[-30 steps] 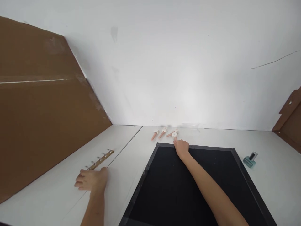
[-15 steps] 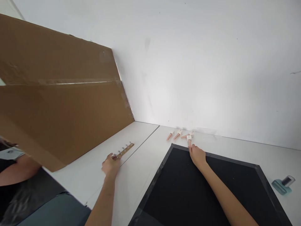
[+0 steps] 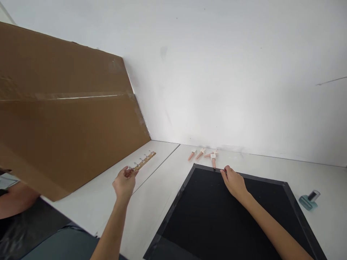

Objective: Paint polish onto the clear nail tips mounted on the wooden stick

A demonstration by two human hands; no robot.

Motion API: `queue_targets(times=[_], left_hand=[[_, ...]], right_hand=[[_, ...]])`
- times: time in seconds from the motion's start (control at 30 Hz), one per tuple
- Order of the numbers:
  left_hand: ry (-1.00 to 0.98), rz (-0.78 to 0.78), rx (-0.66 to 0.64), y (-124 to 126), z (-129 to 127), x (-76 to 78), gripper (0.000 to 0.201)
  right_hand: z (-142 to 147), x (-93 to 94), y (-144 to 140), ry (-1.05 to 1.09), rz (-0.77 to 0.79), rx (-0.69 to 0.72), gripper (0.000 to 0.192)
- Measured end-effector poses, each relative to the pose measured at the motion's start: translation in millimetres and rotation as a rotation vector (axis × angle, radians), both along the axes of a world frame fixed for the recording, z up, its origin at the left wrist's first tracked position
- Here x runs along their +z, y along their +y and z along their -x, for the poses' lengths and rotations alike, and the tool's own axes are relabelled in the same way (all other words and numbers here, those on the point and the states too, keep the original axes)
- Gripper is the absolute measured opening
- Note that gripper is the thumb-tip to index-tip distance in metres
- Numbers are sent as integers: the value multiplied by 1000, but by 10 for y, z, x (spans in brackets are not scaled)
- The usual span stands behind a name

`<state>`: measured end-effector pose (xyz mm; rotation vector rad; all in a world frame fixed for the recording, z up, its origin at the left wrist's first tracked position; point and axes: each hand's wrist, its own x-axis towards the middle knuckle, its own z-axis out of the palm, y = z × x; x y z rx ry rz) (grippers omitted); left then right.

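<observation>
My left hand (image 3: 124,183) is closed on the near end of a narrow wooden hook rail (image 3: 145,161), with several small metal hooks along its upper side. The rail's far end points away over the white table, and my fingers hide its near end. My right hand (image 3: 235,183) hovers by the far edge of the black mat (image 3: 206,206), fingers loosely bent and a little apart, with nothing visible in them. Just left of its fingertips lies a pink stick with a white block head (image 3: 213,160). Several similar sticks (image 3: 200,153) lie beside it, one partly behind it.
A tall cardboard panel (image 3: 81,133) stands along the table's left side, and a white wall (image 3: 217,90) rises behind. A teal bottle with a dark, shiny cap (image 3: 308,202) is on the right. Another person's arm (image 3: 20,200) shows at far left.
My right hand has let go of the nearest pink stick and drawn back to the right. My left hand has moved the hook rail farther from me. The view has shifted slightly.
</observation>
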<state>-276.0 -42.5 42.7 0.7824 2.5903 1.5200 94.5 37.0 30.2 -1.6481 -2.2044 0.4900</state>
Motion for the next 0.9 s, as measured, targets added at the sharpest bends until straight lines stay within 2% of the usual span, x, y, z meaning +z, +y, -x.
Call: queue_targets(times=[0.17,0.3,0.47,0.6,0.8,0.9], left_hand=[[-23,-221,-265,146,-561,227,50],[-91,-306,-515,191,-1196,225,57],[-196,-282,-834,161,-2007,32,59],[-268,-196,-1054,111,-2489,-148,53],[-297,-69,-1272,12,-2897,-423,47],[-271,9,-1333,-23,-3011,-568,44]], right_hand=[[-366,95,-313,144,-34,2,26],[-727,101,-582,284,-41,-27,29],[-1214,32,-800,445,-72,-158,31],[-1620,-35,-874,536,-155,-359,35],[-2208,-75,-861,527,-363,-756,32],[-2384,-131,-760,470,-380,-823,30]])
